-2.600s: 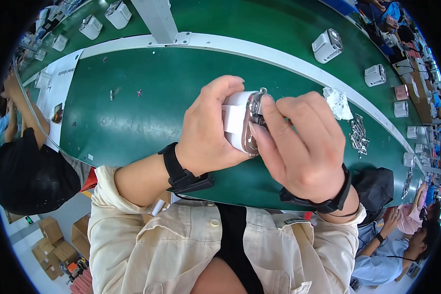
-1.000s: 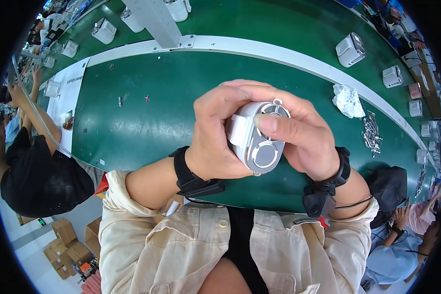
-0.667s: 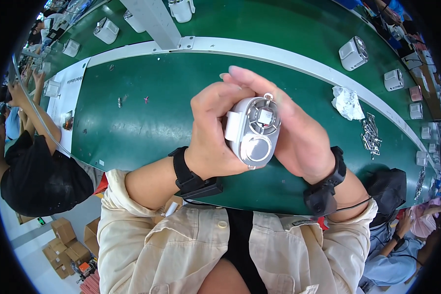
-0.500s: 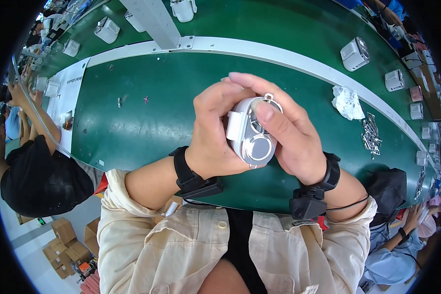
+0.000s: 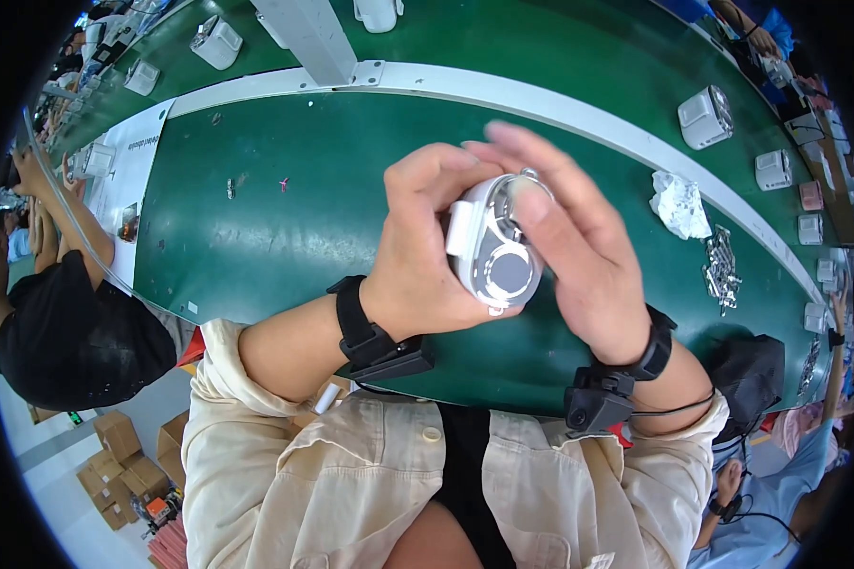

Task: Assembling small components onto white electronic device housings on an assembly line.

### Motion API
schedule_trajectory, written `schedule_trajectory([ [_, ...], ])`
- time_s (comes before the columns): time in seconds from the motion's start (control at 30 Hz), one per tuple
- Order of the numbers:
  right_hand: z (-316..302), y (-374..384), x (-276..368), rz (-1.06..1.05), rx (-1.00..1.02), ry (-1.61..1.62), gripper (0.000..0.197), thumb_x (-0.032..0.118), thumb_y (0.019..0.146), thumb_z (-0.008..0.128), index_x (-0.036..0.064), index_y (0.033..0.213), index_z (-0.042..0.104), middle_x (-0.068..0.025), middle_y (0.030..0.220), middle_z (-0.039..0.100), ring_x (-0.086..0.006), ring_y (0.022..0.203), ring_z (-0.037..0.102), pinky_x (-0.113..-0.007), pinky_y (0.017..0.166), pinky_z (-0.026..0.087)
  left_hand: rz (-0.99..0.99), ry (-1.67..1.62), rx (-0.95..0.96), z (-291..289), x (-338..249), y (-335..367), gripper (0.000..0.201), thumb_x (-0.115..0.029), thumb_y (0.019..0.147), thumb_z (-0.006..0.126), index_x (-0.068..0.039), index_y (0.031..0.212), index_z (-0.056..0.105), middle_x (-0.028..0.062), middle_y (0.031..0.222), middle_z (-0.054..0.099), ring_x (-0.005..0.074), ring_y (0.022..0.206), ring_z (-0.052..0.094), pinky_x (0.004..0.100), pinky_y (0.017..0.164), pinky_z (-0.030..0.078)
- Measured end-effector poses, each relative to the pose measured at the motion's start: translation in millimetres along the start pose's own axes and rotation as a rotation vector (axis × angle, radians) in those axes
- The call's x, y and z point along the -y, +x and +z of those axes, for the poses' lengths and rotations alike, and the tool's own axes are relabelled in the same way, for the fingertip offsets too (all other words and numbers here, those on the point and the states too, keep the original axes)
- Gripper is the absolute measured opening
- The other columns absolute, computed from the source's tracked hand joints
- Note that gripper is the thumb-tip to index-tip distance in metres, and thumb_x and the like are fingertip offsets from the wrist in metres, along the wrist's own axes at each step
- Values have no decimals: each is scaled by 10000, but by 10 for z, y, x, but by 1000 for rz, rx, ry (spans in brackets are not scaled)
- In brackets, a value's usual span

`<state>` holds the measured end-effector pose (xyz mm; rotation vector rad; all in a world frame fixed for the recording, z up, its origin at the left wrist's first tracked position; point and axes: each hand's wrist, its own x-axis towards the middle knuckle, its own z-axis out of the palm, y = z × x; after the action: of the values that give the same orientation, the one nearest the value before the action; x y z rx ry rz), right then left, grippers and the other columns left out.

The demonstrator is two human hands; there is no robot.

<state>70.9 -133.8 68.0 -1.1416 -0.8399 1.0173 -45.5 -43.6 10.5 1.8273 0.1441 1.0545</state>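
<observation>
A white rounded housing (image 5: 461,228) with a shiny silver end face is held above the middle of the bench. Its face carries a ringed grey disc, and a small metal clip stands at its far end. My left hand (image 5: 400,242) wraps round the housing's left side, fingers curled behind it. On the right, my right hand (image 5: 593,251) lays its thumb over the upper part of the silver face. Its other fingers reach past the far end, partly blurred, and the palm stands a little off the housing's side.
On the green bench (image 5: 285,237), crumpled white wrap (image 5: 680,204) and a pile of small metal parts (image 5: 721,270) lie to the right. Beyond a white rail (image 5: 503,90) stand several similar housings (image 5: 705,118). A co-worker in black (image 5: 81,327) is at the left.
My right hand has loosened slightly, its palm and fingers shifting right and away while the thumb stays on the face. The housing has moved slightly right in view.
</observation>
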Motion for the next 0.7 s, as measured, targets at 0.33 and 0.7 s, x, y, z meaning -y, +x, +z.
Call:
schedule_trajectory([
  [0.33, -249, 50, 428, -797, 105, -1184, 274, 20, 669, 757, 22, 935, 691, -102, 952, 599, -262, 869, 565, -349, 740, 456, -30, 86, 24, -59, -82, 12, 935, -57, 621, 854, -85, 1273, 184, 212, 1151, 538, 224, 949, 605, 324, 809, 501],
  [0.7, -227, 53, 393, -665, 112, -1104, 244, 15, 649, 744, 5, 862, 625, -106, 847, 600, -262, 734, 571, -335, 628, 462, 156, 361, -85, -29, 21, 19, 814, -225, 628, 877, -21, 1217, 353, 134, 1101, 548, 253, 824, 659, 329, 661, 554],
])
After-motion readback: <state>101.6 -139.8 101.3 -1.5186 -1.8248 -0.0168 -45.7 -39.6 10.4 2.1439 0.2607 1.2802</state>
